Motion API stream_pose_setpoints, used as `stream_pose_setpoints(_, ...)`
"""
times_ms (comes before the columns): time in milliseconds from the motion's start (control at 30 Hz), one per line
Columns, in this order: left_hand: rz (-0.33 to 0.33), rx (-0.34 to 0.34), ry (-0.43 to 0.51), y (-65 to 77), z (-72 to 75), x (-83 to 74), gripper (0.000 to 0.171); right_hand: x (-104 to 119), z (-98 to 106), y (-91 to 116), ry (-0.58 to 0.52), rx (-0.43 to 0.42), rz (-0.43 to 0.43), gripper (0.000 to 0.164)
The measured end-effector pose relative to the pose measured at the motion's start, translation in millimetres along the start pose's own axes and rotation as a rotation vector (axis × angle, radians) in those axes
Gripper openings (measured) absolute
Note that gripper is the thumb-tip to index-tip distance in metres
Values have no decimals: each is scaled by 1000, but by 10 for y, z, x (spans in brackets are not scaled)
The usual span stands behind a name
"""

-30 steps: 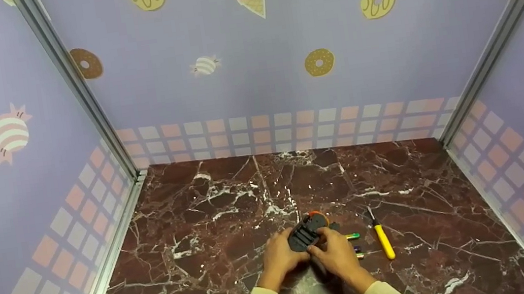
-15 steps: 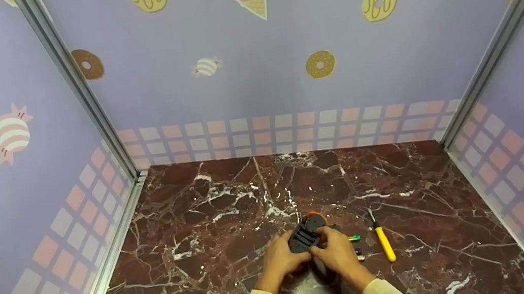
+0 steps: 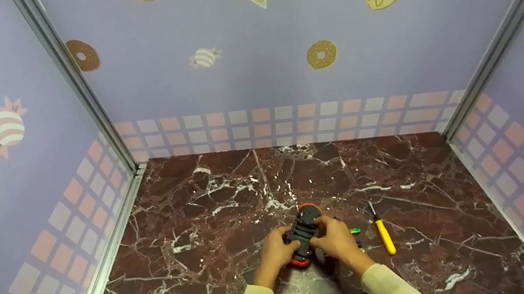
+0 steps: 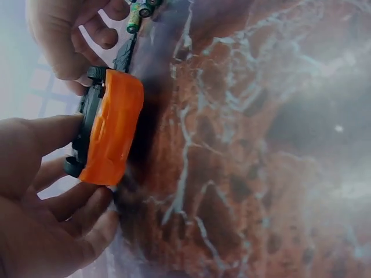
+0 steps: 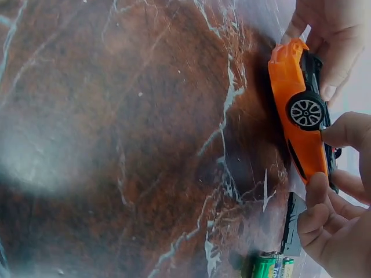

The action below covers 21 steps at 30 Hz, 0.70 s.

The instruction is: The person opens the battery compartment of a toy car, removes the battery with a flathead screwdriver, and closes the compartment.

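A toy car [image 3: 303, 233] with an orange body is held upside down, its black underside facing up with slotted recesses in the middle. My left hand [image 3: 276, 253] grips one side of it, thumb on the underside. From the other side my right hand [image 3: 337, 240] holds it with thumb and fingers. The left wrist view gives one orange end of the car [image 4: 115, 130]; a spoked wheel [image 5: 306, 111] shows in the right wrist view. Close to the right hand lie several batteries [image 5: 265, 267], partly hidden, and a flat black piece [image 5: 293, 225].
A screwdriver with a yellow handle [image 3: 385, 238] lies right of the hands on the dark red marbled tabletop [image 3: 190, 218]. Patterned purple panels [image 3: 253, 81] enclose the table at the back and both sides.
The car has turned between the hands, so its orange near end now shows below the left thumb. The left thumb has shifted up onto the underside. The head view has tilted slightly.
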<state>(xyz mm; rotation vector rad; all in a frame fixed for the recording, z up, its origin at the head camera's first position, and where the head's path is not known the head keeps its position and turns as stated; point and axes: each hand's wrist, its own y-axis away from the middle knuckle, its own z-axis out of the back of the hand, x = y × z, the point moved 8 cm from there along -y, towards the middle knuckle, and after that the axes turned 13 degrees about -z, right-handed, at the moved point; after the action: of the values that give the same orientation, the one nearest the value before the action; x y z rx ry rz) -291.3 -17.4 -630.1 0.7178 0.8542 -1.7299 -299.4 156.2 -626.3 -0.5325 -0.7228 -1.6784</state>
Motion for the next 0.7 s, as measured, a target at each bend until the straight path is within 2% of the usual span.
stream_pose_setpoints(100, 23, -27, 78, 12, -10, 37, 41, 2, 2, -14, 9, 13, -11, 54)
stream_pose_setpoints(200, 42, -54, 111, 25, -5, 64, 41, 16, 3, -28, 19, 27, -10, 54)
stream_pose_setpoints(333, 67, -71, 103, 28, 25, 71, 40, 50, 0, -46, 14, 57, 9, 53)
stream_pose_setpoints(533, 100, -53, 82, 47, -6, 84, 39, 41, 36, -51, 30, 68, 49, 50)
stream_pose_setpoints(700, 118, -52, 78, 61, -25, 113, 43, 69, 43, -49, 55, 106, 122, 48)
